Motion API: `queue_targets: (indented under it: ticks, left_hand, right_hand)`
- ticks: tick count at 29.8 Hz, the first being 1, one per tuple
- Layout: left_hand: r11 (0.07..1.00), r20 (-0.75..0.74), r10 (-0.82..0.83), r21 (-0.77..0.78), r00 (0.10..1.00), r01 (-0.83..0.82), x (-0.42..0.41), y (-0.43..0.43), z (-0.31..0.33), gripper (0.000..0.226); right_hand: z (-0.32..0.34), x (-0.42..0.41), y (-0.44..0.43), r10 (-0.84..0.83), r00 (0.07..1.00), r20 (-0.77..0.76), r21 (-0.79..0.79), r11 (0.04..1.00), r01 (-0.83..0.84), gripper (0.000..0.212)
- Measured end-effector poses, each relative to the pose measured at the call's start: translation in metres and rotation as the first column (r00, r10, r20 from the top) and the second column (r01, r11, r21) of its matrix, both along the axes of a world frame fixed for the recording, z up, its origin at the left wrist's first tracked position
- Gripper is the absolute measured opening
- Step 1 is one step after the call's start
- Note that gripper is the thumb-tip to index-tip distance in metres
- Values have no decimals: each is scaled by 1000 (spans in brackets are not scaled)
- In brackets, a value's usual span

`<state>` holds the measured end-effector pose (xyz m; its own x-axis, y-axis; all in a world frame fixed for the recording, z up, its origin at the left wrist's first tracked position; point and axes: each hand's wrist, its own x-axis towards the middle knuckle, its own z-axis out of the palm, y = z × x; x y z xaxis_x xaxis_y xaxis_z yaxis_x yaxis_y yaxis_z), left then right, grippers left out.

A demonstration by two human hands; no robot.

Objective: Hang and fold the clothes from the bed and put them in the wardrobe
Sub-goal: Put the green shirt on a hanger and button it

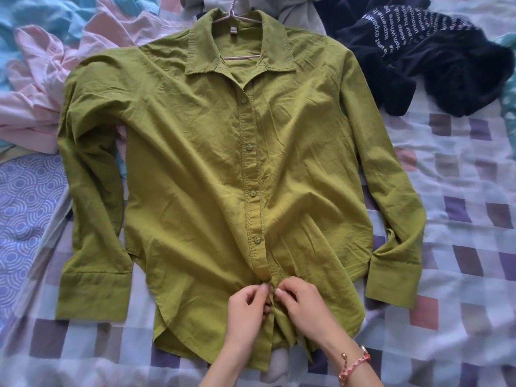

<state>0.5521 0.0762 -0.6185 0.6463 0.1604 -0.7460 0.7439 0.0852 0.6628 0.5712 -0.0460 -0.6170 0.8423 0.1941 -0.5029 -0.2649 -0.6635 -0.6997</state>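
Observation:
An olive-green long-sleeved shirt (195,152) lies flat, front up, on the checked bed sheet (460,247), sleeves spread down both sides. A pale pink hanger (237,16) sits inside its collar, hook pointing away from me. Several buttons along the placket are fastened. My left hand (247,311) and my right hand (303,305) meet at the lower placket near the hem, each pinching the shirt fabric with fingertips at a button spot; the button itself is hidden.
A dark navy garment with white lettering (418,51) lies crumpled at the top right. Pink clothing (42,88) and light blue clothing (42,15) are piled at the top left. A grey garment (296,12) sits behind the collar.

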Motion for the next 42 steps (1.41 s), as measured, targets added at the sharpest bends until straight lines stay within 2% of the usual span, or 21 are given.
queue_targets:
  ticks: [3,6,11,14,17,20,22,25,28,30,33,42]
  left_hand:
    - [991,-44,-59,-120,997,53,4,8,3,29]
    - [981,-39,-159,-123,987,153,8,15,4,20]
    - [961,-46,-250,-138,967,241,11,21,5,19]
    - [950,-9,-300,-87,954,299,9,22,3,16]
    - [947,71,-316,88,946,310,3,18,-2,20]
    - [917,186,-339,283,922,280,-4,12,-10,23]
    - [894,211,-354,361,911,264,-8,10,-13,16]
    - [908,219,-308,358,926,218,-13,11,-17,12]
    - [898,262,-333,381,906,220,-13,12,-21,28]
    - [875,299,-376,425,877,231,-11,9,-19,27]
    - [844,329,-422,483,845,234,-8,7,-14,9]
    - [770,307,-573,519,760,372,0,14,-9,16]
  right_hand:
    - [1,1,-1,38,999,-26,26,999,-37,21]
    - [2,2,-3,89,995,-46,59,994,-86,31]
    - [3,6,-10,127,991,-49,145,982,-118,16]
    - [5,10,-10,179,982,-56,143,975,-169,17]
    - [7,8,-3,224,971,-90,56,974,-219,24]
    - [12,0,8,78,981,-178,1,997,-79,29]
    - [11,-5,15,-4,994,-110,-29,1000,1,33]
    - [3,-13,25,-125,992,18,-49,991,126,46]
    - [0,-18,33,-305,952,-26,-55,951,304,47]
    - [1,-18,34,-390,919,-53,-67,920,387,46]
    - [-1,-18,35,-429,900,-72,-84,902,423,45]
    - [-7,-20,28,-389,921,-9,-93,918,387,44]
